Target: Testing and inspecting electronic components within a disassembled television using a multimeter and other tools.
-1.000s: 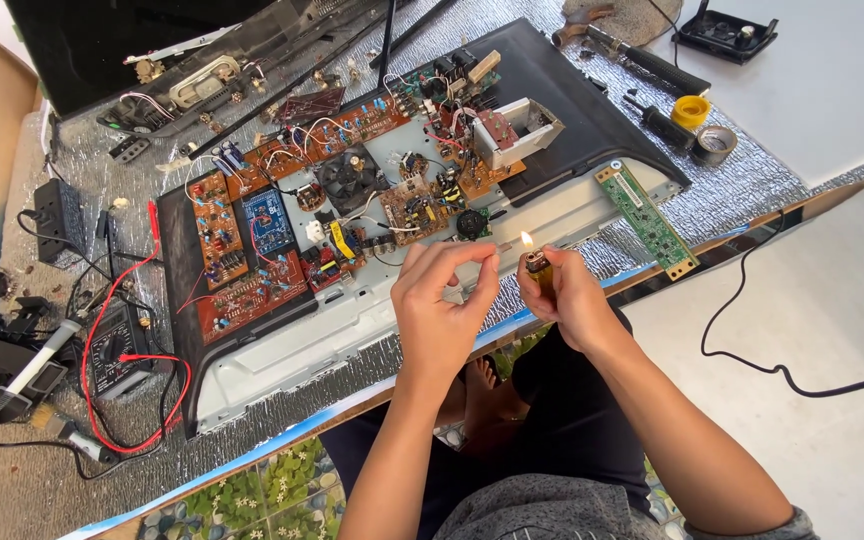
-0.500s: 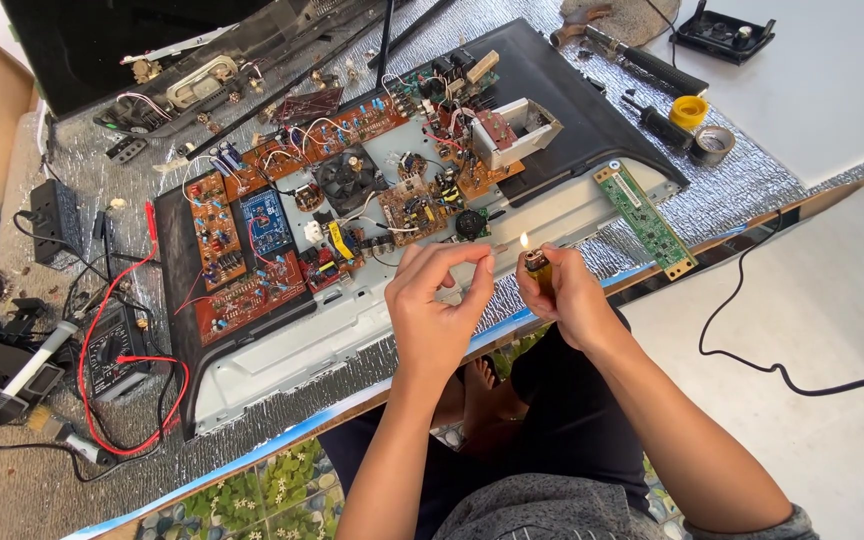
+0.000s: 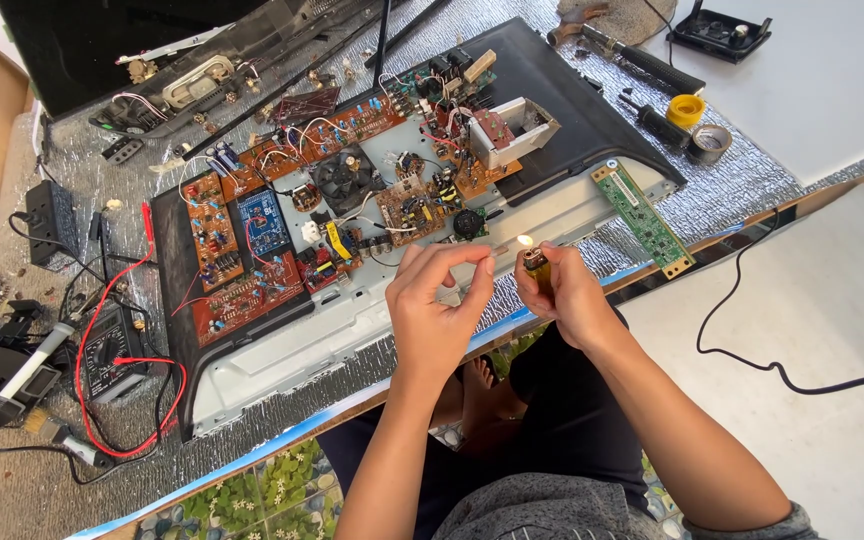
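My right hand (image 3: pixel 564 292) grips a small yellow lighter (image 3: pixel 536 265) with a flame burning at its top. My left hand (image 3: pixel 437 308) is raised beside it, thumb and forefinger pinched on something thin at the flame; what it is I cannot tell. Both hands hover over the front edge of an opened flat-screen chassis (image 3: pixel 282 340). Several brown circuit boards (image 3: pixel 242 295), a blue board (image 3: pixel 264 222) and a black fan (image 3: pixel 344 178) lie on the chassis behind my hands.
A long green circuit strip (image 3: pixel 642 218) lies right of my hands. A multimeter (image 3: pixel 110 350) with red leads sits at left. Tape rolls (image 3: pixel 697 128) and a soldering iron (image 3: pixel 642 68) are at the back right. A black cable (image 3: pixel 752 350) crosses the white board.
My hands have kept their place; the left fingertips stay pinched by the flame. The lighter still burns.
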